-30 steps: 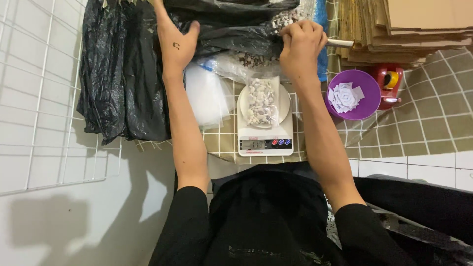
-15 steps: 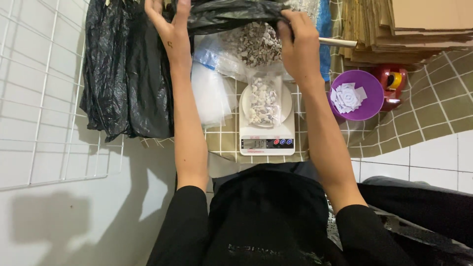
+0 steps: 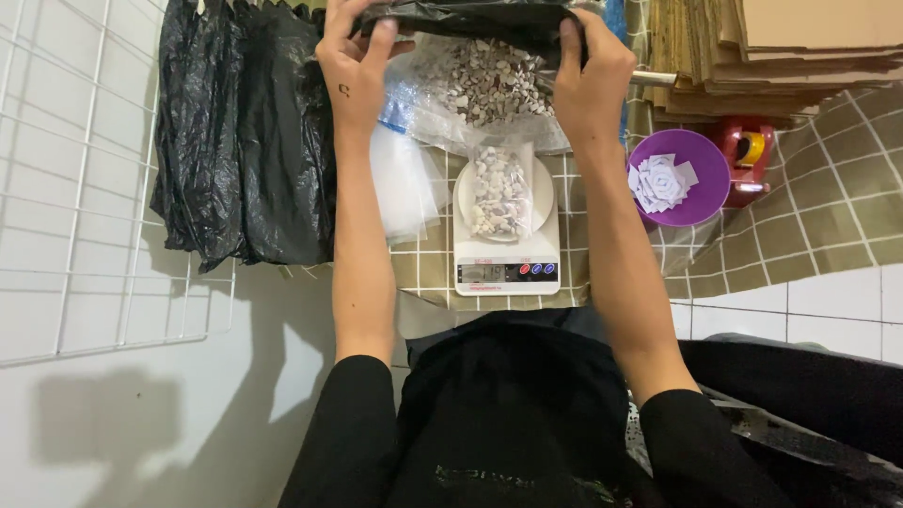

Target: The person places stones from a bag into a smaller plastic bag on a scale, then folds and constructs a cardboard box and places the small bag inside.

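Observation:
Both my hands grip the rim of a black plastic bag (image 3: 480,17) at the top of the head view. My left hand (image 3: 353,58) holds its left side and my right hand (image 3: 588,80) its right side. Under the black plastic lies a clear bag of small grey and white stones (image 3: 489,85). Below it, a small clear pouch of pale stones (image 3: 499,188) rests on the round plate of a white kitchen scale (image 3: 508,268).
A stack of clear pouches (image 3: 404,183) lies left of the scale. Black bags (image 3: 240,141) hang at the left over a white wire grid (image 3: 85,188). To the right are a purple bowl of white paper pieces (image 3: 701,193), a red tape dispenser (image 3: 752,150) and stacked cardboard (image 3: 781,47).
Both hands have lifted and pulled the black bag's rim back toward the top, uncovering the clear bag of stones. The pouch on the scale has not moved.

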